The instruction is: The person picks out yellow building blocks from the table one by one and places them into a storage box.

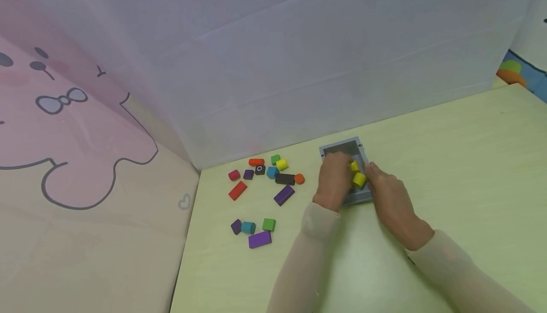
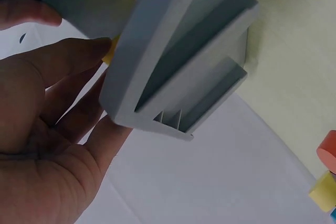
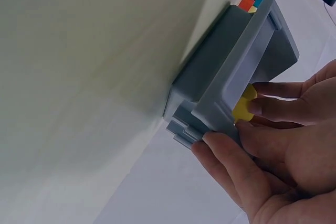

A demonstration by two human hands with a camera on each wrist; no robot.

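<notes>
A small grey plastic bin (image 1: 347, 199) sits on the table, with yellow blocks (image 1: 359, 180) inside it. My left hand (image 1: 335, 177) reaches down into the bin from the left; the head view hides its fingertips. In the right wrist view, its fingers hold a yellow block (image 3: 244, 106) at the bin's inner edge. The left wrist view shows the index fingertip against a yellow piece, with the thumb partly hidden behind the bin's wall. My right hand (image 1: 393, 203) grips the bin's right side wall, its fingers (image 3: 231, 163) around the rim.
Left of the bin lie several coloured blocks, among them a red block (image 1: 237, 190), a purple block (image 1: 284, 194) and an orange round piece (image 1: 299, 179). Nearer the front lie a green block (image 1: 268, 224) and a violet block (image 1: 259, 240). A pale curtain (image 1: 273, 66) hangs behind the table.
</notes>
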